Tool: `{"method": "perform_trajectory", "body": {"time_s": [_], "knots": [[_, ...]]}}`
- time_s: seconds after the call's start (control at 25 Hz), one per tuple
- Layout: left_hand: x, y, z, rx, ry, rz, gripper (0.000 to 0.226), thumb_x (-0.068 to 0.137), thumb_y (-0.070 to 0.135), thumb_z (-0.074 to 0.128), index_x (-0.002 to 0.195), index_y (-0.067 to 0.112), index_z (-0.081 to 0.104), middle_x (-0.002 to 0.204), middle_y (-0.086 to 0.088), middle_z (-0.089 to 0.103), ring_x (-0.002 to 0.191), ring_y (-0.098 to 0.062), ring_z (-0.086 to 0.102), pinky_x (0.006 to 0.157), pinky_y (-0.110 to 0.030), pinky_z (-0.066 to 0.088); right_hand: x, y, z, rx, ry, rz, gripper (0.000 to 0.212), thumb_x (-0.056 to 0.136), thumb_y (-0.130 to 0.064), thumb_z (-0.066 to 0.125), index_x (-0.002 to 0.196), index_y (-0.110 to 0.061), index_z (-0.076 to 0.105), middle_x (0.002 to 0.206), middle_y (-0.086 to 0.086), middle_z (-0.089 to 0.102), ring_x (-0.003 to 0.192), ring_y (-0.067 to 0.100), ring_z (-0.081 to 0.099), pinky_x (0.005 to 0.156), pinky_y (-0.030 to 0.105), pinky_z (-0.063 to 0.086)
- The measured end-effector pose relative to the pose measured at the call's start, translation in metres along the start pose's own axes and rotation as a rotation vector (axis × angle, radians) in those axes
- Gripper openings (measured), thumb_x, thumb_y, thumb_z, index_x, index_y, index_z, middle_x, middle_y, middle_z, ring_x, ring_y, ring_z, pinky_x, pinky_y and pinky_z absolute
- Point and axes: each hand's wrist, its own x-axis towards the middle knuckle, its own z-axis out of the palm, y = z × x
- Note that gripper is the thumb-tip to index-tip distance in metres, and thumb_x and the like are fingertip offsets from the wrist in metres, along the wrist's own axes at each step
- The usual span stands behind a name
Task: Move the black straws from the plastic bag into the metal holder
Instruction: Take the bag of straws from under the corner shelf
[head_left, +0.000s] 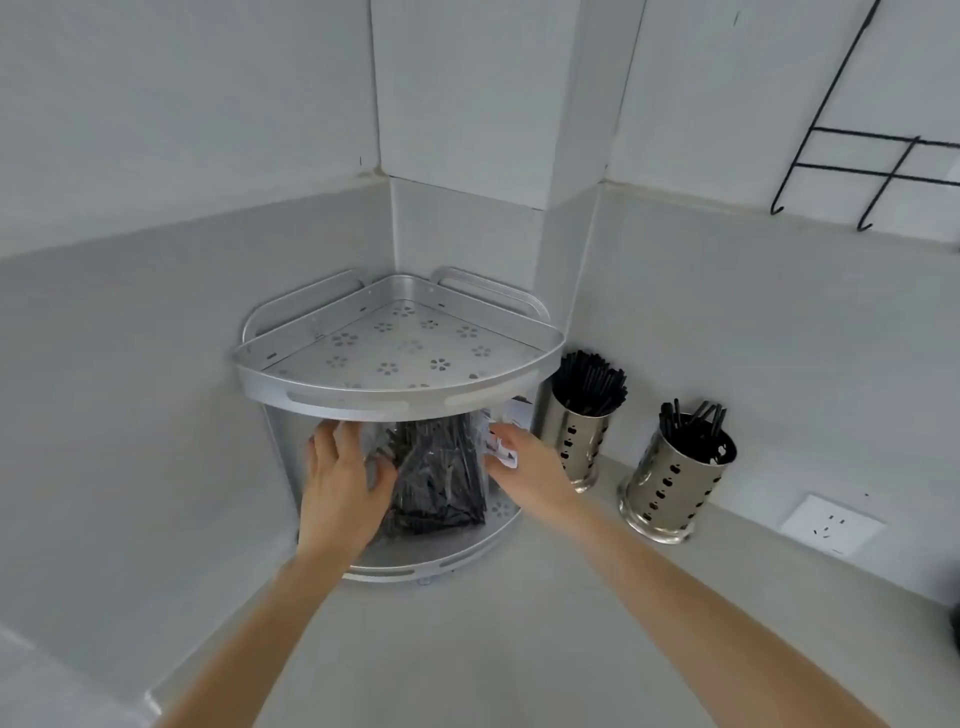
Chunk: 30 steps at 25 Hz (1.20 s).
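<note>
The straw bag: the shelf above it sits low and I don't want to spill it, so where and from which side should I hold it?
Probably by its two upright side edges, coming in level from the open front. The bag stands on the lower tier, and the top shelf blocks any approach from above. The left hand and right hand already flank it.

I see both hands, left hand (345, 470) and right hand (524, 462), on the plastic bag (441, 467) of black straws on the corner rack's (400, 395) lower shelf.
</note>
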Motion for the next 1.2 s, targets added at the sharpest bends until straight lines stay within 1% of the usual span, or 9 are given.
{"method": "perform_trajectory", "body": {"time_s": [0.12,0.2,0.32,0.48,0.56,0.64,0.76,1.0,1.2], "knots": [[0.010,-0.011,0.005,-0.001,0.059,-0.085,0.063,0.079,0.008,0.058,0.134,-0.001,0.028,0.142,-0.025,0.028,0.129,-0.042,0.027,0.104,-0.050,0.030,0.019,0.003,0.006,0.067,-0.022,0.022,0.059,0.090,-0.023,0.051,0.143,-0.016,0.026,0.148,0.006,0.037,0.135,0.022,0.036,0.108,0.034,0.029],[0.014,-0.016,0.007,-0.002,0.070,-0.116,0.066,0.079,0.010,0.059,0.135,0.000,0.026,0.145,-0.025,0.023,0.131,-0.043,0.023,0.106,-0.051,0.026,0.033,0.004,0.008,0.167,-0.029,0.066,0.062,0.089,-0.024,0.054,0.142,-0.018,0.024,0.150,0.004,0.033,0.136,0.023,0.034,0.109,0.036,0.028],[0.021,-0.021,0.004,-0.123,0.113,-0.173,0.073,0.080,0.010,0.059,0.139,0.003,0.017,0.150,-0.021,0.017,0.135,-0.039,0.023,0.108,-0.049,0.028,0.046,0.004,0.014,0.275,-0.052,0.093,0.063,0.087,-0.027,0.057,0.141,-0.021,0.026,0.150,0.001,0.032,0.136,0.021,0.033,0.105,0.028,0.027],[0.025,-0.021,0.005,-0.394,0.029,-0.316,0.071,0.085,0.012,0.055,0.140,0.011,0.010,0.134,-0.015,0.048,0.115,-0.033,0.054,0.089,-0.036,0.043,0.052,0.002,0.021,0.288,-0.083,0.073,0.059,0.088,-0.024,0.056,0.141,-0.021,0.029,0.148,-0.002,0.036,0.135,0.020,0.035,0.107,0.029,0.028],[0.022,-0.022,0.006,-0.400,0.012,-0.339,0.071,0.086,0.013,0.055,0.141,0.012,0.010,0.122,-0.016,0.057,0.109,-0.034,0.057,0.087,-0.038,0.046,0.050,0.002,0.025,0.297,-0.042,0.105,0.050,0.088,-0.022,0.056,0.135,-0.016,0.038,0.138,0.003,0.049,0.129,0.021,0.044,0.104,0.031,0.033],[0.020,-0.021,0.005,-0.408,0.030,-0.350,0.069,0.086,0.013,0.054,0.141,0.011,0.011,0.114,-0.015,0.060,0.102,-0.033,0.059,0.083,-0.039,0.047,0.048,0.003,0.025,0.256,0.032,0.155,0.035,0.089,-0.019,0.053,0.122,-0.009,0.052,0.120,0.006,0.060,0.115,0.020,0.053,0.094,0.026,0.036],[0.019,-0.019,-0.001,-0.418,0.059,-0.344,0.066,0.087,0.011,0.051,0.140,0.010,0.013,0.100,-0.008,0.059,0.087,-0.024,0.055,0.077,-0.032,0.042,0.045,0.006,0.019,0.253,0.088,0.199,0.025,0.090,-0.020,0.053,0.108,-0.007,0.064,0.098,0.003,0.063,0.098,0.017,0.056,0.083,0.021,0.036],[0.019,-0.007,-0.013,-0.535,0.120,-0.342,0.058,0.086,0.006,0.049,0.136,0.007,0.020,0.091,-0.005,0.061,0.092,-0.029,0.059,0.088,-0.043,0.046,0.037,0.002,0.008,0.458,0.170,0.191,0.019,0.087,-0.018,0.057,0.101,-0.009,0.067,0.085,0.000,0.063,0.090,0.019,0.059,0.094,0.034,0.048],[0.011,0.002,-0.024,-0.657,0.138,-0.370,0.056,0.089,0.005,0.043,0.139,0.005,0.017,0.083,-0.002,0.060,0.086,-0.025,0.057,0.091,-0.043,0.043,0.023,-0.011,0.003,0.629,0.131,0.168,0.010,0.090,-0.014,0.054,0.085,-0.013,0.062,0.065,-0.005,0.054,0.062,0.008,0.050,0.069,0.023,0.048]]}}
